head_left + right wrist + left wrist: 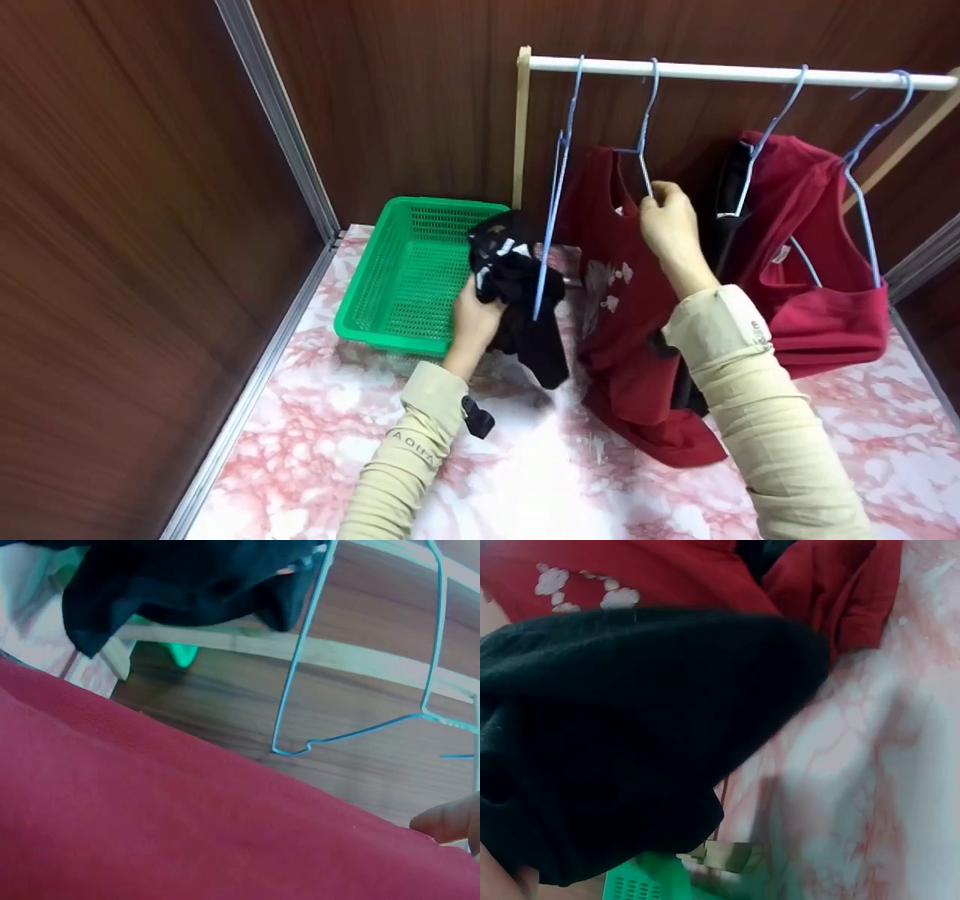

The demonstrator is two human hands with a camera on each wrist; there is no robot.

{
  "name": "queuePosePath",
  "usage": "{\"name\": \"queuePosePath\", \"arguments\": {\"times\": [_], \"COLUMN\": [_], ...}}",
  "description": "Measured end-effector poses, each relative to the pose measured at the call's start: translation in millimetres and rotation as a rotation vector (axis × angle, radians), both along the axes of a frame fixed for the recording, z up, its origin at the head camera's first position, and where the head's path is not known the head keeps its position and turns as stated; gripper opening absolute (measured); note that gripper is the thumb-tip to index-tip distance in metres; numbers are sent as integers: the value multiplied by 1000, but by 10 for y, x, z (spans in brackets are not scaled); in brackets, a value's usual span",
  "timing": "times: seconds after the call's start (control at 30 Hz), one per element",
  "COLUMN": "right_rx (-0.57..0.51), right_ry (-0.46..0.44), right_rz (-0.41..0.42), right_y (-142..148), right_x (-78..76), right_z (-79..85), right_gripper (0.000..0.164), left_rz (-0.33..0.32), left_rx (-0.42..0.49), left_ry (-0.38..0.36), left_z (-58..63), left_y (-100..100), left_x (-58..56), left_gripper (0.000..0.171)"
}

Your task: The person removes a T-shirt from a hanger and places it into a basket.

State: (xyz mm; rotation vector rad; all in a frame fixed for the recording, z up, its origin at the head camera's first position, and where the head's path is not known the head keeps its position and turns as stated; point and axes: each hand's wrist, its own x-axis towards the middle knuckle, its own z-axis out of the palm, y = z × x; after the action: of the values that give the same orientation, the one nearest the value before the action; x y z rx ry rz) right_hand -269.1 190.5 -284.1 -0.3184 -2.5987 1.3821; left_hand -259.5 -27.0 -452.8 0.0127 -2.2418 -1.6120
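Note:
My left hand (477, 319) grips a bunched black garment (536, 330) with white print, held over the right side of a green basket (360, 300). In the left wrist view the black cloth (630, 712) fills much of the picture. My right hand (670, 225) pinches the shoulder of a red top (637, 352) with pale flower shapes, at the side of its blue wire hanger (643, 139). The right wrist view has the thumb (450, 819) at the top edge of the red cloth. A bare blue hanger (551, 225) overlaps the black garment.
A white rail (735, 73) on wooden posts (520, 135) carries the hangers. Farther right hang a black garment (731, 180) and another red garment (825, 330). Brown wood-look panels (150, 187) stand left and behind. Pink-and-white marbled surface (300, 450) lies below.

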Motion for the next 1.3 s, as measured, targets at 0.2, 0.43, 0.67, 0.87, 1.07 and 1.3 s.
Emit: {"name": "queuePosePath", "arguments": {"times": [0.2, 0.43, 0.67, 0.87, 1.07, 1.3], "right_rx": [16, 2, -20, -98, -255, -380], "right_ry": [12, 31, 45, 61, 99, 121], "right_rz": [0, -14, -15, -31, 17, 60], "right_y": [-6, -22, -39, -50, -25, -27], "right_x": [8, 5, 23, 40, 70, 113], "right_z": [-19, -50, -55, -74, -89, -99], "right_gripper": [43, 41, 41, 38, 38, 37], "left_rz": [77, 196, 343, 368, 319, 239], "left_rx": [34, 164, 143, -23, -206, -372], "left_ry": [17, 4, -50, -165, -290, -358], "left_z": [35, 59, -2, -164, -308, -401], "left_y": [-176, -416, -696, -909, -1025, -1077], "left_x": [-77, -176, -266, -299, -293, -301], "left_gripper": [48, 45, 57, 66, 56, 62]}}
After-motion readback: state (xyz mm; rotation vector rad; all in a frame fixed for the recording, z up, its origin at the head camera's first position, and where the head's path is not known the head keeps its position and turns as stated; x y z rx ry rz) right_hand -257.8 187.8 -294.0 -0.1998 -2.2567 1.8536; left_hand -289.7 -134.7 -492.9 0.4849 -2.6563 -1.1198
